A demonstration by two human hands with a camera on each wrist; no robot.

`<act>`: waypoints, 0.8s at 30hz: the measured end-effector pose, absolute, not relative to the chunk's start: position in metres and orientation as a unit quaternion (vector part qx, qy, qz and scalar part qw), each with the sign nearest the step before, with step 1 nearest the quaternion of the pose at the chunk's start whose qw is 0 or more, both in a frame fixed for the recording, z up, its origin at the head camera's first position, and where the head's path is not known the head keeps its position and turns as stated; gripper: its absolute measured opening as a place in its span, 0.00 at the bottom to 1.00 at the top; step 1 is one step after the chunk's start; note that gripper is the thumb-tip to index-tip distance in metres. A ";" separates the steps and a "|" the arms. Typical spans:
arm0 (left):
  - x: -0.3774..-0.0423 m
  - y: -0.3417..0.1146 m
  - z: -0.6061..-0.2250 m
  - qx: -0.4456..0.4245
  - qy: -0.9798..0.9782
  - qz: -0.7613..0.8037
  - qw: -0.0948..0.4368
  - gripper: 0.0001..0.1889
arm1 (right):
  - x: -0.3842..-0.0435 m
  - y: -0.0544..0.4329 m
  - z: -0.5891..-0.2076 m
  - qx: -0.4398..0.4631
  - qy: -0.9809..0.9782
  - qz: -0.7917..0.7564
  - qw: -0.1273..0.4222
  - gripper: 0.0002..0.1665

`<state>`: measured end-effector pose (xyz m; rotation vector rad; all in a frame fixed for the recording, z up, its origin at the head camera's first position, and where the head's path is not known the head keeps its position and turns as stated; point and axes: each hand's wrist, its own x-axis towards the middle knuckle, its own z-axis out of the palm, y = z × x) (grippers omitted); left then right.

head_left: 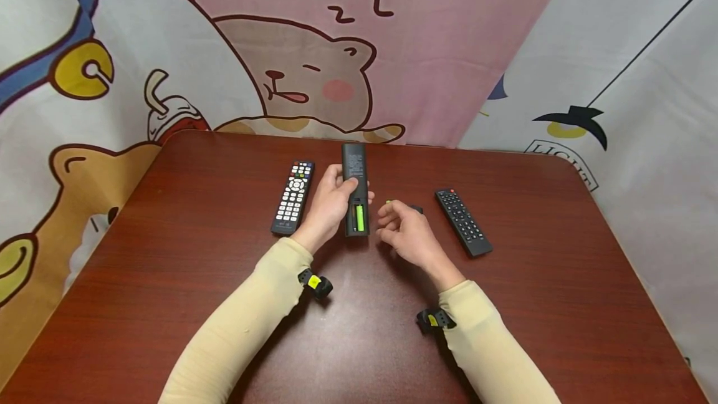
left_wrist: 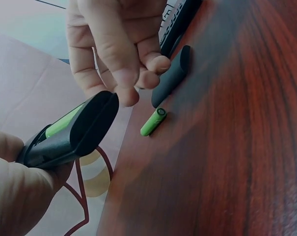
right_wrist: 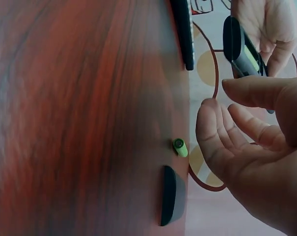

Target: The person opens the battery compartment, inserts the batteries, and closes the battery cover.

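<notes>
My left hand (head_left: pixel 328 207) grips a black remote control (head_left: pixel 354 170), its back turned up and the thumb across it. Its battery compartment is uncovered. One green battery (head_left: pixel 360 217) lies in it, and the slot beside that battery looks bare. Just right of the remote is my right hand (head_left: pixel 412 232), fingers loosely bent and apart from the thumb, holding nothing. On the table below, the left wrist view shows a loose green battery (left_wrist: pixel 153 122) near a black battery cover (left_wrist: pixel 172 78). The right hand mostly hides both in the head view.
A remote with white buttons (head_left: pixel 294 198) lies face up to the left. Another black remote (head_left: pixel 463 223) with a red button lies face up to the right. The brown table (head_left: pixel 533 304) ends at a printed cloth (head_left: pixel 426 48) behind.
</notes>
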<state>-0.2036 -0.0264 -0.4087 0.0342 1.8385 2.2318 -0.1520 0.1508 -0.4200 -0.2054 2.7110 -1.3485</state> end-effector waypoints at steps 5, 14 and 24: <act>-0.204 -0.027 -0.409 0.012 0.628 0.768 0.122 0.16 | -0.154 0.153 -0.421 -0.068 0.918 -0.390 0.022 0.17; -0.204 -0.028 -0.408 0.012 0.627 0.769 0.120 0.16 | -0.156 0.156 -0.424 -0.065 0.943 -0.326 -0.002 0.16; -0.203 -0.027 -0.407 0.008 0.625 0.772 0.113 0.16 | -0.163 0.157 -0.427 -0.059 0.954 -0.295 0.010 0.19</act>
